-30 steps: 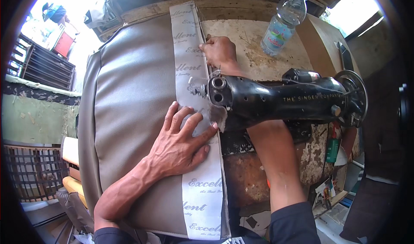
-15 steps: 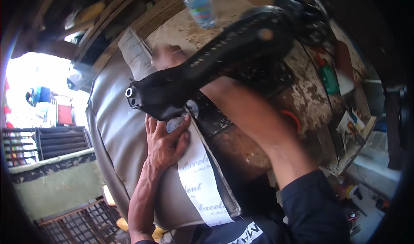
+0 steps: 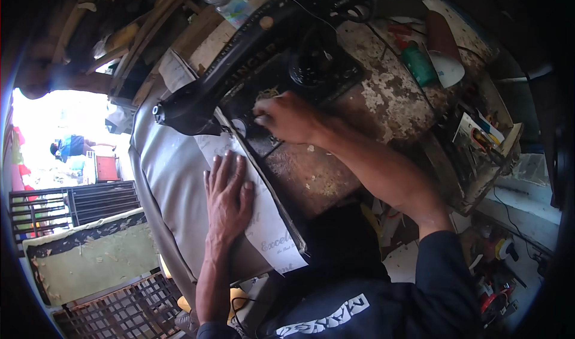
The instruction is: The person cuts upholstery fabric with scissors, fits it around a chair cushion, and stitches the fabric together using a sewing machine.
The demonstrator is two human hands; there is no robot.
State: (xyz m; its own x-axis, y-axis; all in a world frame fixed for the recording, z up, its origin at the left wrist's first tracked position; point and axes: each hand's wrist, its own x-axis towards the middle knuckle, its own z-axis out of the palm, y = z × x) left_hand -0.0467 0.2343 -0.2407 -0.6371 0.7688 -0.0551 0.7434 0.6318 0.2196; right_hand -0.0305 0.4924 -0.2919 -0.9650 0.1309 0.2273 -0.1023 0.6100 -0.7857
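A black sewing machine (image 3: 242,69) stands slantwise over the wooden tabletop. Beneath its head passes a large sheet of grey-brown leatherette (image 3: 171,159), with a white printed strip (image 3: 275,234) along its right edge. My left hand (image 3: 229,198) lies on the strip and leatherette just nearer than the machine's foot, fingers stretched out flat. Right of the foot, above the machine bed, is my right hand (image 3: 287,118), its fingers curled in; what they hold, if anything, is hidden. The machine's head covers part of the sheet.
Behind the machine stands a clear plastic bottle (image 3: 227,3). At the right are a green container (image 3: 417,63), a cone-shaped spool (image 3: 444,48) and a wooden tray (image 3: 509,144) of small tools. A slatted rack (image 3: 114,303) is at the lower left.
My right hand has come from behind the machine's arm to its near side. The left hand has moved back slightly from the foot. The whole view has shifted.
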